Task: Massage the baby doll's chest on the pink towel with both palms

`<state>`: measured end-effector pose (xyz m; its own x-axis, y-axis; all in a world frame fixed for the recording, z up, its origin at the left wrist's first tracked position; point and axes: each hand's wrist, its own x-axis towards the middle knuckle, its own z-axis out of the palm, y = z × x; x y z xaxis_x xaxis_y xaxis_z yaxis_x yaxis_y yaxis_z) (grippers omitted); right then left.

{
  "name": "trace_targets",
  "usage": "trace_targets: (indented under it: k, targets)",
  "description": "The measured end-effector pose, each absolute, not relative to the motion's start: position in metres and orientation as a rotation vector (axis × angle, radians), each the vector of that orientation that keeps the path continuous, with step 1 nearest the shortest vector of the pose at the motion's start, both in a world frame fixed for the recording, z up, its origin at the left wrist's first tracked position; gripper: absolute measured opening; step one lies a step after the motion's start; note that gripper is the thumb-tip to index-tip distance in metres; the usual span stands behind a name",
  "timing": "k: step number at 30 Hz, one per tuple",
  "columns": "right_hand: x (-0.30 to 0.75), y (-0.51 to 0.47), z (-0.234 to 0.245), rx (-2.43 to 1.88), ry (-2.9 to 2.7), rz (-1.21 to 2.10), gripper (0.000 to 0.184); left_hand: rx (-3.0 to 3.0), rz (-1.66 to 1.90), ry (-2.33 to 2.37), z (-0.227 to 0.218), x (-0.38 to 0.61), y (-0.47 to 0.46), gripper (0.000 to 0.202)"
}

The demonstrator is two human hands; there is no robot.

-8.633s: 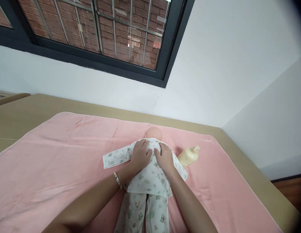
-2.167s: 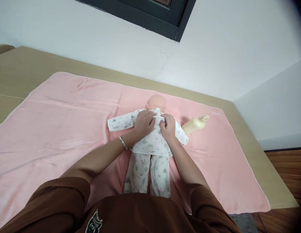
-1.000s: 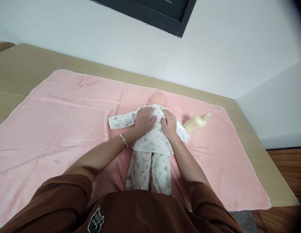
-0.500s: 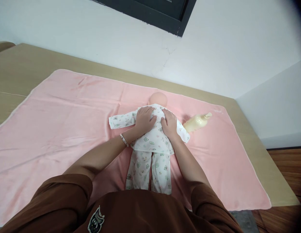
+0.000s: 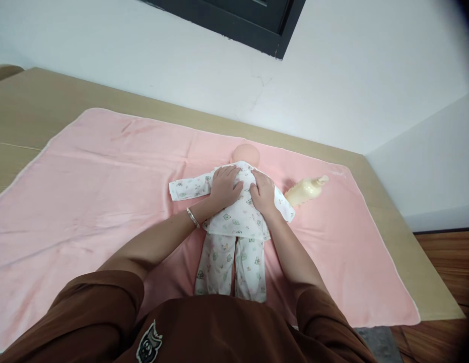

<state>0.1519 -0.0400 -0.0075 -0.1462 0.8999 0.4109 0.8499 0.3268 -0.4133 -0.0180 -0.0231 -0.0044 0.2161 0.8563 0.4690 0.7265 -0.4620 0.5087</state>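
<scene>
The doll [image 5: 244, 217] is lying lengthwise on the pink mat [image 5: 117, 201], its head [image 5: 245, 155] pointing to 12 o'clock and its trousers [image 5: 219, 264] running to 6; which way it is facing I cannot tell. Both hands are resting flat on the upper shirt [image 5: 234, 222], unclenched and grasping nothing: the left hand [image 5: 226, 186] is lying toward 11 o'clock, the right hand [image 5: 263, 192] toward 1, and a strip of cloth is showing between them. As far as dressing goes, the work is looking finished: the shirt is covering the body down past the trouser tops, and the sleeves are spreading toward 9 and 3. Any fastenings are not showing, so I cannot say whether something there is remaining undone. The hands are seemingly partway through contact, lifting clear being a step not yet done. The bottle [image 5: 306, 190], between 2 and 3 o'clock, is resting near the right-side sleeve, untouched.
</scene>
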Motion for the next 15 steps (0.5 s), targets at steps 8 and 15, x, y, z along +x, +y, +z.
trace_targets:
  k: [8,15]
  targets:
    - [0.1490,-0.0421,-0.0011,-1.463,-1.974,0.142,0.044,2.311,1.081,1.454,-0.0032,-0.0198,-0.0206,0.037]
    - [0.1467,-0.0438,-0.0012,-1.416,-1.889,0.121,0.035,2.317,1.085,1.412,-0.0013,-0.0211,-0.0215,0.026]
